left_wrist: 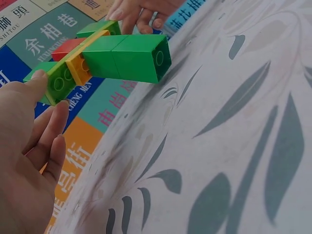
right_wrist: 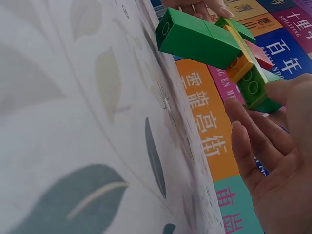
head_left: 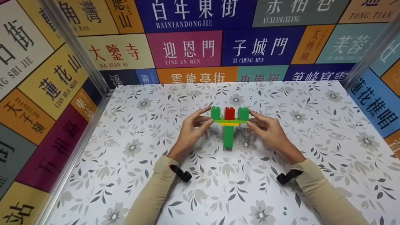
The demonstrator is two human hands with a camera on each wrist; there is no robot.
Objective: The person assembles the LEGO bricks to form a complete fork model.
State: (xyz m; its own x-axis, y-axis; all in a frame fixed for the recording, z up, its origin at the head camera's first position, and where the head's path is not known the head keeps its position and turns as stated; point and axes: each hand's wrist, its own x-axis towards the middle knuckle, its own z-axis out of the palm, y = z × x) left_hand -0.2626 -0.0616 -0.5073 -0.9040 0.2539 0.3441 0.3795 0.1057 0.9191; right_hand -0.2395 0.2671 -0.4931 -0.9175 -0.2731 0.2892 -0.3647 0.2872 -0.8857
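Note:
Both hands hold a toy building-block model (head_left: 228, 136) between them over the middle of the table. Its stem is made of green blocks (left_wrist: 129, 57), topped by a yellow block (head_left: 229, 124) and a light green crossbar. Along the bar stand a red block (head_left: 229, 113) in the centre and a green block at each end. My left hand (head_left: 194, 126) pinches the bar's left end with thumb and fingers. At the right end my right hand (head_left: 265, 126) does the same. In the wrist views the stem's hollow underside shows.
The table (head_left: 200, 193) has a white cover with grey leaves and flowers. Panels (head_left: 184, 48) of coloured blocks with Chinese lettering rise behind it and on both sides, with metal posts (head_left: 90, 65) at the corners. Each wrist wears a small black camera (head_left: 184, 175).

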